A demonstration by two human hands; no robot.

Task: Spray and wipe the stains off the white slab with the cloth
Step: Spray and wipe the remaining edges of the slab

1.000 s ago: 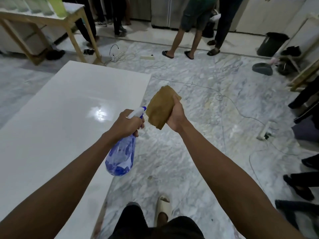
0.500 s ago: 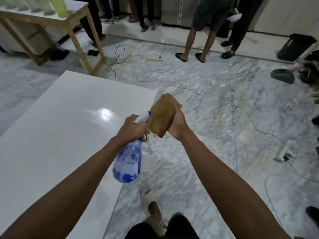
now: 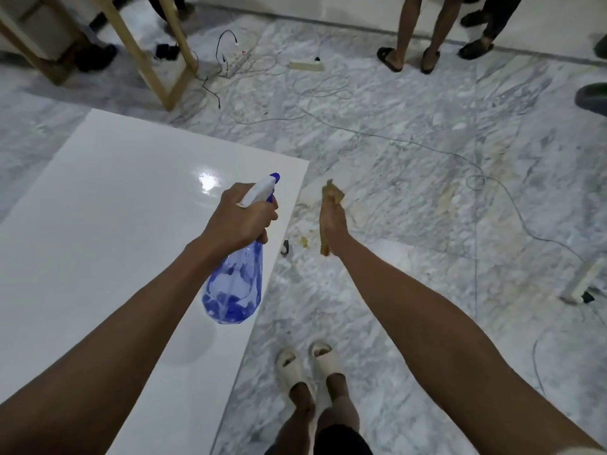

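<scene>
**Change.** Half a second ago the two hands met, the cloth raised flat against the bottle's nozzle. Now they stand apart: the right hand (image 3: 333, 224) has dropped and turned edge-on over the floor, and the left hand (image 3: 241, 221) has swung the spray bottle (image 3: 235, 287) in over the white slab (image 3: 98, 224). The view has tilted further down as well, so the person's own sandalled feet (image 3: 308, 366) show below both hands.

**Left hand.** Fingers curled round the neck of the bottle, wrapped at the trigger; white-and-blue nozzle pointing up and away beyond the knuckles. The translucent blue body hangs beneath the hand, over the slab's near right edge, part filled with liquid.

**Right hand.** Gripping the tan cloth (image 3: 331, 195), folded and seen on edge; one corner sticks out beyond the fingertips, a strip shows under the palm. It hangs just to the right of the slab's edge, not touching it.

**Slab.** Left of and beneath the left hand, glossy, with a light glare beyond the knuckles. No stain can be made out on it from here.

**Meaning for the task.** Judged as positioning for the first spray; no wiping contact yet.

**Writing.** None legible; the bottle carries no readable label or brand.
</scene>
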